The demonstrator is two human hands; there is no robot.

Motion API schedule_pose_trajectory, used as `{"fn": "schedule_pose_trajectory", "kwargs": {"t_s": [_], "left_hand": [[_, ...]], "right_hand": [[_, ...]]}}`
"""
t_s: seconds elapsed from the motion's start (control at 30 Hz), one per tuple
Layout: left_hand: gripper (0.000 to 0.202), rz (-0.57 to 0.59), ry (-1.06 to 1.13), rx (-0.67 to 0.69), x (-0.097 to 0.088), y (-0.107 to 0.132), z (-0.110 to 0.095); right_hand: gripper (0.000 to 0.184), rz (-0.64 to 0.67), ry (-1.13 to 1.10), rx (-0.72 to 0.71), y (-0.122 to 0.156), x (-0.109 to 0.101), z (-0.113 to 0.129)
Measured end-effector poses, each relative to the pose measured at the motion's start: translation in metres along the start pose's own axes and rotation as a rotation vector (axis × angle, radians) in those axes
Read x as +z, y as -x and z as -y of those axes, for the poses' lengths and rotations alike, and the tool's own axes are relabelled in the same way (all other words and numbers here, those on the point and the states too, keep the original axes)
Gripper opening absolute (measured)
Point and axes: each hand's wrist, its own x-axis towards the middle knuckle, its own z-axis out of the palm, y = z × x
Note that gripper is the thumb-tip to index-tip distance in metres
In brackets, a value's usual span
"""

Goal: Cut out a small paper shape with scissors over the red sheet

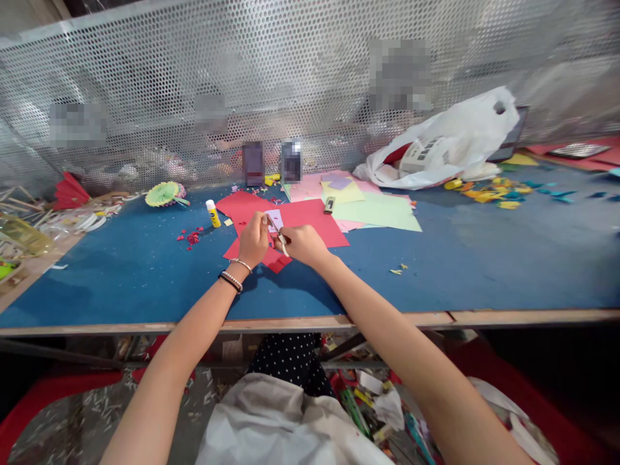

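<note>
The blue surface (455, 265) ran across the width of the frame, and red paper (305, 212) lay spread over its middle, partly beneath both hands. The right hand (303, 244) came in from the lower right and stood just right of the frame's centre; its fingers were curled closed around the pale handle of a pair of scissors (283, 241). The left hand (254, 240) faced it from the left, wrist angled up from the lower left, with its fingertips near the tip end of the blades. How tightly those fingers were drawn together, and whether they had hold of any paper, could not be told at this size.

The scissors bridged the narrow gap between the hands. Their long axis slanted from the handle at the lower right to the tip at the upper left, so the handle end belonged to the right hand and the tip end lay nearer the left. A small piece of lilac paper (276, 218) showed just above that gap, close by the blades: up and left of the right hand, up and right of the left. Its left edge met the left fingertips in the view, though real contact was unclear.
</note>
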Motion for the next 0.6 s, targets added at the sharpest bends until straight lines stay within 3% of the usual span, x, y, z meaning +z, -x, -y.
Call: {"fn": "schedule_pose_trajectory", "kwargs": {"t_s": [0.6], "left_hand": [[0.044, -0.004, 0.022, -0.021, 0.0008, 0.0001, -0.0004]], "right_hand": [[0.03, 0.004, 0.106, 0.03, -0.0004, -0.0002, 0.0063]]}}
